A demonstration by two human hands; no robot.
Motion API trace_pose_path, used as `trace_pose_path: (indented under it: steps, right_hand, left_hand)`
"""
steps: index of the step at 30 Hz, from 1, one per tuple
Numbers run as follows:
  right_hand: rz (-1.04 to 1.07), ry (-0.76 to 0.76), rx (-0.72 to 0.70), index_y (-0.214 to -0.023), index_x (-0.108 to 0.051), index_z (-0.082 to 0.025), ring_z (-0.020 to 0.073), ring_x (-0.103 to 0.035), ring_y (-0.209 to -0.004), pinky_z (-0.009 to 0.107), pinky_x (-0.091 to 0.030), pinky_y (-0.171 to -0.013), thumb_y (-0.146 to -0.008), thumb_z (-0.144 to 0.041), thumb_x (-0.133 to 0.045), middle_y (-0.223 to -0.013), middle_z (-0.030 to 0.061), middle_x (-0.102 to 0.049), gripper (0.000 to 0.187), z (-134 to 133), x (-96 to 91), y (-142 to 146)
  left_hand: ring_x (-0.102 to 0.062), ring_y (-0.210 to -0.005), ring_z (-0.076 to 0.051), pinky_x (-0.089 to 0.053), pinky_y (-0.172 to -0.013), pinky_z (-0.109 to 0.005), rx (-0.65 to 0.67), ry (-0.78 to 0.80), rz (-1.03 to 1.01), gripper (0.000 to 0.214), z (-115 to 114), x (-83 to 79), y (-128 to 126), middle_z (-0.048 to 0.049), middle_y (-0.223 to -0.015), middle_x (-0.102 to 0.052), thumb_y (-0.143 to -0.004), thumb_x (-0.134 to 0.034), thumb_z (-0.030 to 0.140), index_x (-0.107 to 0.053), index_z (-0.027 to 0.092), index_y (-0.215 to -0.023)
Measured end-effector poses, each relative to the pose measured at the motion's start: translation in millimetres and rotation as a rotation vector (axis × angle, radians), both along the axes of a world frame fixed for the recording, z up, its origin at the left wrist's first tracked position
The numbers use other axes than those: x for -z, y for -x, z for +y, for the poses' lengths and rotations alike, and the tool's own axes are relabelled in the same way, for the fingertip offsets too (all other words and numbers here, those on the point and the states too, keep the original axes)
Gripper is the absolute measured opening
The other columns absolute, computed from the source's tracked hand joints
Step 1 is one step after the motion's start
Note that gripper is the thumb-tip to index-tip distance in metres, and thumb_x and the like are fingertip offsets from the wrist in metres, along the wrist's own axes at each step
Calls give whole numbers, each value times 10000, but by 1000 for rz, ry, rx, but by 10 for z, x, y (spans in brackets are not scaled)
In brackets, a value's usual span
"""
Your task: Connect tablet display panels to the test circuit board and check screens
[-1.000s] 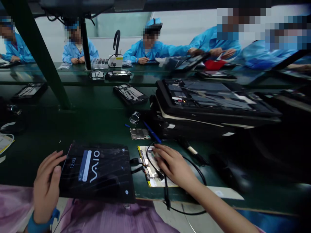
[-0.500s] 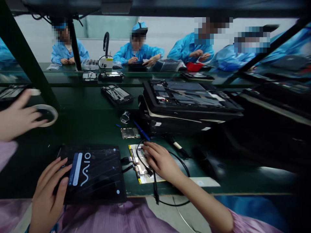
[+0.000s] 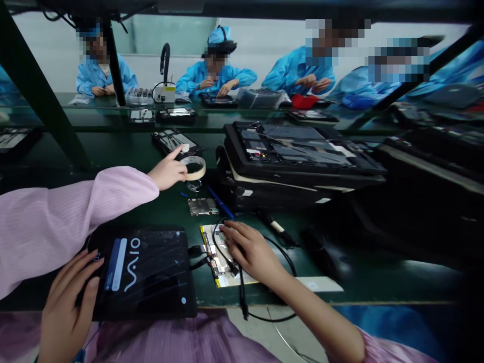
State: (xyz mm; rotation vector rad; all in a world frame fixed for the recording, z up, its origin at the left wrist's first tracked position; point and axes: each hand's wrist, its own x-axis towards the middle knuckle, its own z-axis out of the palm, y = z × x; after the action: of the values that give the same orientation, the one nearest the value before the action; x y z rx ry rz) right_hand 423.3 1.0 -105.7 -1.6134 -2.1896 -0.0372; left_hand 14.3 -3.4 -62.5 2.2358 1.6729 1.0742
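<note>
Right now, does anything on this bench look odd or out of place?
A black cable loops over the yellow-edged panel by the right hand and droops past the front edge of the bench, where it might snag. The screen also shows its writing sideways from this viewpoint, perhaps intentionally.

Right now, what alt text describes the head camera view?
A person's left hand rests on a flat black lit screen, the right hand on a white, yellow-edged electronics panel beside it; a co-worker's lilac-sleeved arm extends across, holding a cream tape roll.
</note>
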Motion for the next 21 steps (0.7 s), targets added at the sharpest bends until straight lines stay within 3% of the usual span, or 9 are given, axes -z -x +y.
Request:
trace_pose_path:
  steps: [13, 18, 21]
  right_hand:
    - [18, -35, -20, -1244, -631, -168, 303, -620, -1158, 495, -539, -955, -1005, -291, -407, -1276, 162, -636, 350, -19, 37, -7]
    - [23, -28, -30, -1243, -632, -171, 309, -617, -1165, 499, -542, -958, -1004, -300, -411, -1285, 165, -633, 351, -23, 41, -25]
    - [2, -36, -42, -1254, -632, -168, 318, -625, -1143, 504, -550, -935, -1001, -302, -402, -1276, 165, -637, 367, -13, 72, -53]
  left_hand:
    - [-602, -1243, -292, -522, -1041, -589, 54, -55, 77, 294, -22, 14, 1, 29, -1268, -679, -946, -473, 268, -653, 307, -1176]
    - [-615, -1224, -281, -565, -974, -585, 50, -76, 62, 343, -24, 13, -72, 85, -1270, -673, -942, -471, 316, -600, 424, -1242]
    - [-611, -1238, -266, -581, -983, -492, 169, -71, 163, 343, -24, -47, -193, 19, -1295, -676, -932, -507, 276, -624, 325, -1250]
